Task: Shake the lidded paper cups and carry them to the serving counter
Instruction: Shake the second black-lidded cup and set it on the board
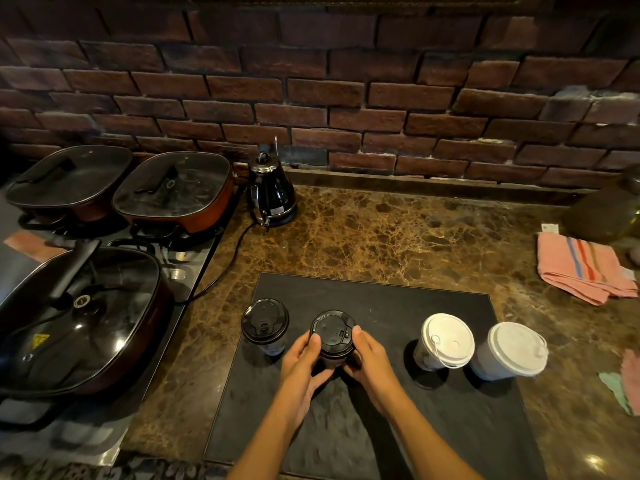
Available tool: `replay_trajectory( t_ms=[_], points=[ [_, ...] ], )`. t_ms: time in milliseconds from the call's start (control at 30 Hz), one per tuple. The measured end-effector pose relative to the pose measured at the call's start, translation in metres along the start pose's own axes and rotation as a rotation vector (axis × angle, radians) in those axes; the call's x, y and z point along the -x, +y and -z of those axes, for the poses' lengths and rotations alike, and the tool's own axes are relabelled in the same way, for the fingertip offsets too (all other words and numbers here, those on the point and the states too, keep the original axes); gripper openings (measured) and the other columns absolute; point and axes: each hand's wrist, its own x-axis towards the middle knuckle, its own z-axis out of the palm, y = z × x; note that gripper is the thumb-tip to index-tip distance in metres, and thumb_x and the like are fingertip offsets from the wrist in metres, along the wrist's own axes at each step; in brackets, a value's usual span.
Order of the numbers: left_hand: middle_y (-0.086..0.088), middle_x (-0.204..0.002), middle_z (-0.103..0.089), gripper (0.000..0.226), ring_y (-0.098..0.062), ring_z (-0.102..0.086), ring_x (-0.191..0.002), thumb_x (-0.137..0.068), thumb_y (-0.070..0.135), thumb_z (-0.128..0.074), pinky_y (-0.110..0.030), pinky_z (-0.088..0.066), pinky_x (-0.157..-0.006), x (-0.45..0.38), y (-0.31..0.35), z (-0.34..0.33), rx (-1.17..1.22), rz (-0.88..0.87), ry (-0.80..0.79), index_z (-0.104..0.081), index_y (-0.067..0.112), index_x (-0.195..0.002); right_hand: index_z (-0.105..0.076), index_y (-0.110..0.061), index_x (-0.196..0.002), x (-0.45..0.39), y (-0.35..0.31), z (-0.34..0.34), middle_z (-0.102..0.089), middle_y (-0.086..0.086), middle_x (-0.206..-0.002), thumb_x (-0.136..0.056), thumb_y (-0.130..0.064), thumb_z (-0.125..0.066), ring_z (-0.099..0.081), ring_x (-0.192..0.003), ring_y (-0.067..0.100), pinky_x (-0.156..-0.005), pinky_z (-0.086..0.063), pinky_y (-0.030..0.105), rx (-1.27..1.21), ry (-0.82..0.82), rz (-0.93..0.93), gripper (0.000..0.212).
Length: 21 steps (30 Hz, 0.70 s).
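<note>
Presently we find the left hand (300,358) and right hand (367,355) clasping the black-lidded cup (333,336) at six o'clock on the dark mat (450,427); we judge its paper wall soft, best gripped mid-body, lid pinned down.

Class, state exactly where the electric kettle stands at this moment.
In the head view the black electric kettle stands left of centre on the marble counter, against the brick wall, just right of the nearest lidded red pan.
</note>
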Motion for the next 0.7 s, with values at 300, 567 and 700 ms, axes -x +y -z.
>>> replay_trajectory(
  t_ms=[300,567,700],
  points=[
    [-0.010,-0.132,-0.068,0.053,-0.026,-0.062,-0.124,-0.085,0.037,-0.069,-0.060,-0.047,-0.105,-0.005,-0.001,-0.006,0.003,-0.015,0.023,-0.061,0.014,-0.131,-0.069,-0.024,-0.114,-0.003,-0.005,-0.001,-0.076,-0.001,-0.111,-0.103,-0.042,-0.045,-0.067,-0.111,0.014,-0.089,-0.053,0.033,-0.006,0.012,0.007,0.032],
    [-0.003,-0.143,-0.056,0.060,-0.026,-0.050,-0.133,-0.086,0.043,-0.062,-0.060,-0.047,-0.103,-0.003,-0.003,-0.007,-0.003,0.052,0.082,-0.050,0.025,-0.143,-0.052,-0.032,-0.136,-0.001,-0.003,0.002,-0.060,-0.004,-0.137,-0.096,-0.057,-0.046,-0.055,-0.129,0.020,-0.091,-0.050,0.037,0.005,0.034,0.035,0.047],
    [-0.005,-0.143,-0.050,0.063,-0.034,-0.046,-0.137,-0.091,0.056,-0.055,-0.054,-0.052,-0.095,0.005,-0.009,0.002,-0.068,0.141,0.164,-0.046,0.024,-0.144,-0.035,-0.032,-0.149,0.000,-0.003,0.008,-0.044,-0.003,-0.150,-0.098,-0.056,-0.042,-0.042,-0.139,0.024,-0.100,-0.043,0.042,0.001,0.074,0.023,0.057]
  ],
)
